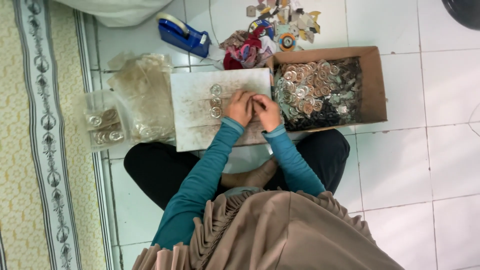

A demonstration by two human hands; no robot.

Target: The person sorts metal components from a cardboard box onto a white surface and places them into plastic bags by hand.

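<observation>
Where hands (254, 107) meet; white board (195, 115), perhaps buttons (215, 101); cardboard box (374, 82) alongside

Soft, even indoor light, moderately bright. White floor tiles (425, 150) show mild sheen, no hard glare. Shadows faint, short beneath cardboard box (372, 85) and board (192, 115). Metal discs (305, 87) in box give small glints. Overall slightly soft; fine detail smeared. Slight wide-angle bending along carpet edge (95, 150).
</observation>
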